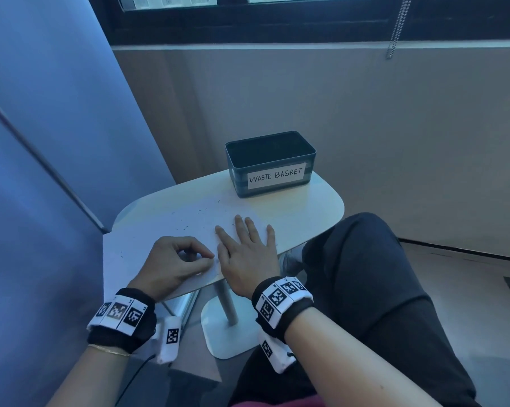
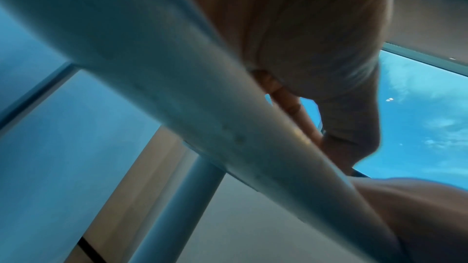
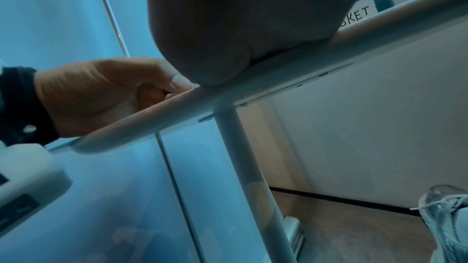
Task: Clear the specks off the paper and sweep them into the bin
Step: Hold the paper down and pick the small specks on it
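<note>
White paper (image 1: 171, 227) lies along the surface's (image 1: 321, 207) near edge; right hand (image 1: 249, 251) spread flat on it, left hand (image 1: 171, 264) pinching its near edge. Bin (image 1: 269, 164) stands well beyond.

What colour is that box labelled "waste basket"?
Dark teal-green, with a white handwritten label; the waste basket shows best in the head view.

Two hands, the left hand (image 1: 171, 261) and the right hand (image 1: 249, 254), rest on one sheet of paper (image 1: 171, 227) atop one table (image 1: 321, 207). One bin (image 1: 269, 164), bearing one label (image 1: 275, 175), stands at the far end. Specks (image 1: 200, 210) dot the paper, too small and scattered to count.
</note>
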